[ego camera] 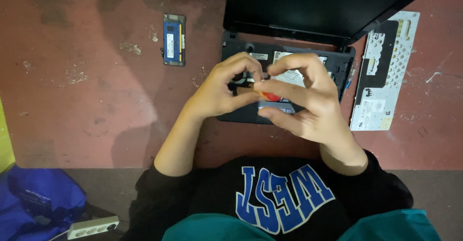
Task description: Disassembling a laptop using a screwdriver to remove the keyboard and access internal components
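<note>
A small black laptop (pixel 238 45) lies open on the red-brown floor with its keyboard taken out and the inner frame bare. Both my hands hover over its palm-rest area. My left hand (pixel 219 89) is curled, thumb and fingers pinched toward the other hand. In my right hand (pixel 308 98) I pinch a small red-and-orange object (pixel 270 96), mostly hidden by the fingers. The fingertips of both hands meet above the touchpad (pixel 276 107).
The removed keyboard (pixel 386 72) lies face down at the right of the laptop. A blue memory module (pixel 174 39) lies on the floor to the left. A blue bag (pixel 38 202) and a white power strip (pixel 92 227) sit at the bottom left.
</note>
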